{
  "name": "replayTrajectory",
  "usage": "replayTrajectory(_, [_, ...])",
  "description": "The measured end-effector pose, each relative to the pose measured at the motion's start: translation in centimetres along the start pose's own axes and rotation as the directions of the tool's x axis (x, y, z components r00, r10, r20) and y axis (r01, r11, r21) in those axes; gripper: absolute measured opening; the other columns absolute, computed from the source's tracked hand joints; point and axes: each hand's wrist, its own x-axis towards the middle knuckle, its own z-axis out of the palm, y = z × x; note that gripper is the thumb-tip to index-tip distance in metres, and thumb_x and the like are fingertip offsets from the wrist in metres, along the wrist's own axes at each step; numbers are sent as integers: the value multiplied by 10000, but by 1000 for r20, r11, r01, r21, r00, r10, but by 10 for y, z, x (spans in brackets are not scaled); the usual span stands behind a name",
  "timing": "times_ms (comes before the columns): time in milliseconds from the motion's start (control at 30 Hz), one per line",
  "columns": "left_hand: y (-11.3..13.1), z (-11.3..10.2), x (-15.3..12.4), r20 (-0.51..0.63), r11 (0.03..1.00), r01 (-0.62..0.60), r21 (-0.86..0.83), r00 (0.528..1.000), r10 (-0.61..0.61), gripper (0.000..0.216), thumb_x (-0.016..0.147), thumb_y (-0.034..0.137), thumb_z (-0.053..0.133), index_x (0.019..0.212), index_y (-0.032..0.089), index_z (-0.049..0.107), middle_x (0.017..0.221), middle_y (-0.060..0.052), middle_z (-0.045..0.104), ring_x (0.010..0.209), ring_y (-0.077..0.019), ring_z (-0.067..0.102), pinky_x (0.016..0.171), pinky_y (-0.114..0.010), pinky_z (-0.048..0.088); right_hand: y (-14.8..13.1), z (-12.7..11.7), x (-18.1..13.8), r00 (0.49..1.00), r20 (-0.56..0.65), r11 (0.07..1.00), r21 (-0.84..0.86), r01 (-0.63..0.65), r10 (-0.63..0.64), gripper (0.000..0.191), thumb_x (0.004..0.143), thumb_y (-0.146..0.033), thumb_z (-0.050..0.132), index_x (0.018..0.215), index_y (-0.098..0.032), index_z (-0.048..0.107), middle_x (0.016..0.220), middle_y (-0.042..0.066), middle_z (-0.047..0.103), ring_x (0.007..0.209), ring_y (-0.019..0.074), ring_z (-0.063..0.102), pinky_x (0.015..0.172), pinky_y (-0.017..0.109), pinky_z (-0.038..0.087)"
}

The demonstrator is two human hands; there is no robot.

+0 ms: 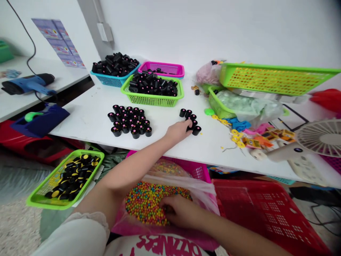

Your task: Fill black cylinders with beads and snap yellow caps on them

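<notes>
My left hand [179, 131] reaches across the white table [87, 117] and closes its fingers on one black cap in a small cluster of black caps [190, 116]. A bigger group of upright black caps [130, 121] stands to the left of it. My right hand [178, 210] is down in my lap, fingers buried in a clear bag of small multicoloured beads [145, 202] that lies in a pink basket [198, 171]. What the right fingers hold is hidden.
Behind the caps stand a green basket [151, 100], a blue basket [112, 81] and a pink basket [176, 68] with black parts. A low green basket [39, 197] holds yellow-topped caps. A red crate [255, 209], a fan [322, 137], green trays and coloured bits crowd the right.
</notes>
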Motion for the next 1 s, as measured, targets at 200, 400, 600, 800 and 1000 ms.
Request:
replayTrajectory(200, [12, -35, -54, 63, 989, -106, -100, 992, 113, 357, 799, 204, 645, 1155, 180, 628, 1087, -57, 689, 980, -189, 629, 913, -298, 476, 0, -1, -4, 1000, 15, 999, 49, -16, 16, 356, 808, -157, 593, 1152, -211, 670, 1032, 47, 732, 893, 170, 671, 783, 245, 480])
replayTrajectory(400, [14, -63, -196, 334, 952, 13, -307, 938, 95, 385, 779, 173, 642, 1162, 217, 642, 1175, -69, 655, 1038, -205, 629, 928, -317, 483, -4, -9, -12, 996, -88, 989, 146, 28, -15, 274, 828, -162, 628, 1089, -220, 684, 1061, 24, 729, 967, 180, 666, 869, 283, 494])
replayTrajectory(600, [15, -27, -271, 453, 910, 310, -275, 877, -161, 392, 734, 148, 631, 1121, 209, 645, 1097, -68, 683, 945, -204, 652, 856, -300, 521, -6, -11, -20, 960, -258, 992, 27, 122, -111, 311, 931, -190, 526, 1212, -243, 651, 1196, 44, 690, 1103, 166, 629, 992, 321, 473])
replayTrajectory(800, [14, -13, -276, 382, 896, 312, -315, 906, -182, 341, 729, 155, 648, 1068, 191, 638, 1102, -72, 681, 1036, -224, 628, 937, -335, 494, -25, -9, -23, 879, -227, 828, -492, 269, -420, 450, 919, -68, 458, 1348, -178, 537, 1270, 135, 600, 1185, 227, 556, 970, 395, 509])
replayTrajectory(1000, [13, -13, -273, 349, 900, 253, -354, 929, -123, 380, 742, 158, 681, 1115, 205, 625, 1162, -68, 669, 1084, -213, 618, 980, -336, 481, -44, -15, -24, 778, -252, 674, -685, 277, -575, 301, 950, -148, 475, 1223, -108, 596, 1087, 135, 644, 1073, 255, 583, 885, 396, 550])
